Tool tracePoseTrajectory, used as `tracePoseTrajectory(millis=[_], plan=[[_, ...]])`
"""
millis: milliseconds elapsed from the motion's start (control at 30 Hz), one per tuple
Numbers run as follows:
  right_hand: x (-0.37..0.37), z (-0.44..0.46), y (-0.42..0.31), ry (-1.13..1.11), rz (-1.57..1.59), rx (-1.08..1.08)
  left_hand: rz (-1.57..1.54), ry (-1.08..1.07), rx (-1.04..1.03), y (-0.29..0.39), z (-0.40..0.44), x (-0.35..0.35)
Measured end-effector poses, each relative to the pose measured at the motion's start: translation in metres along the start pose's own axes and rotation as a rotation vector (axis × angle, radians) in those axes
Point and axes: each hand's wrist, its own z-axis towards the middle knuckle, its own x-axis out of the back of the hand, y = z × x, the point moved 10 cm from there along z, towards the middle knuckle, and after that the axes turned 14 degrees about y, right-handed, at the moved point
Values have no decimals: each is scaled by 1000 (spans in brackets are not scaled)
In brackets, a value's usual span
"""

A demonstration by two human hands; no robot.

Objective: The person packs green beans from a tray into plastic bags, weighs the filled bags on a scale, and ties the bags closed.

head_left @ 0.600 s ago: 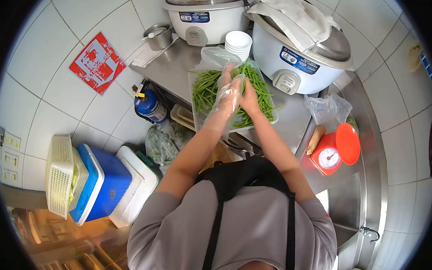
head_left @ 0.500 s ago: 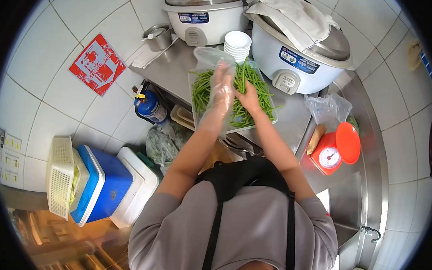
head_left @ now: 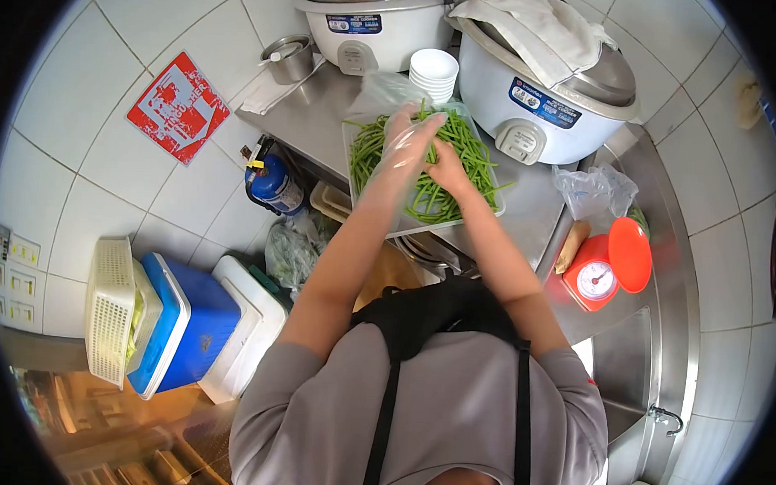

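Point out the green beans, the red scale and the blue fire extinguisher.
Green beans (head_left: 466, 149): head view, on the right side of the pile.
Red scale (head_left: 596, 281): head view, on the round white dial.
Blue fire extinguisher (head_left: 275, 185): head view, on the blue body, below its top fittings.

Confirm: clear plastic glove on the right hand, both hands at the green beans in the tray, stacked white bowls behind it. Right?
Wrong hand: the head view shows the clear plastic glove on the left hand. Rest holds: both hands at the green beans in the tray, stacked white bowls behind it.
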Motion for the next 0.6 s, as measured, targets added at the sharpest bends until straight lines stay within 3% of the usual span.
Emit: tracePoseTrajectory(millis=[33,67,267,367,467,600], plan=[[-2,0,6,15,1,-10,30,-96,-2,-1,3,-11],[-6,1,14,33,1,-21,-189,-92,99,-19,10,-21],[1,5,30,93,48,-71,-631,148,6,8,25,23],[8,8,40,137,157,-136,-642,308,8,24,26,61],[18,16,28,78,413,-282,-485,228,19,0,27,51],[2,20,22,81,442,-142,27,-44,105,-23,-2,7]])
